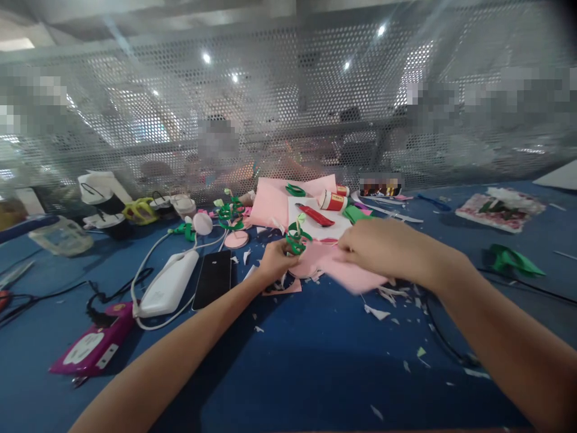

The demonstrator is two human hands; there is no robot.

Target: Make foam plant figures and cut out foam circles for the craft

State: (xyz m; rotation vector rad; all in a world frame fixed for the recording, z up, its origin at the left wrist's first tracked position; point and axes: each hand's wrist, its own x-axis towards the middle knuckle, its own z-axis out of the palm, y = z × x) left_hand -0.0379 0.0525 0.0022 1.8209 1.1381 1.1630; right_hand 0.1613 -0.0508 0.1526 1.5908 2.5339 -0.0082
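My left hand (280, 260) is closed, fingers pinched at the foot of a green paper spiral (296, 240) that stands over a round pink base (304, 269). My right hand (381, 246) is curled over a sheet of pink paper (358, 278), which is blurred at its lower edge; the fingertips are partly hidden. Just beyond both hands, a red utility knife (318, 215) lies on white paper (295, 207). A similar green spiral piece (232, 213) with a pink disc base (237, 239) stands to the left.
Red-and-white tubes (333, 199) lie behind the knife. Left of my hands are a black phone (213, 279), a white power bank (169, 285) with a looped cable, and a purple box (94, 343). Paper scraps litter the blue table (288, 373). A perforated metal screen (279, 108) stands behind.
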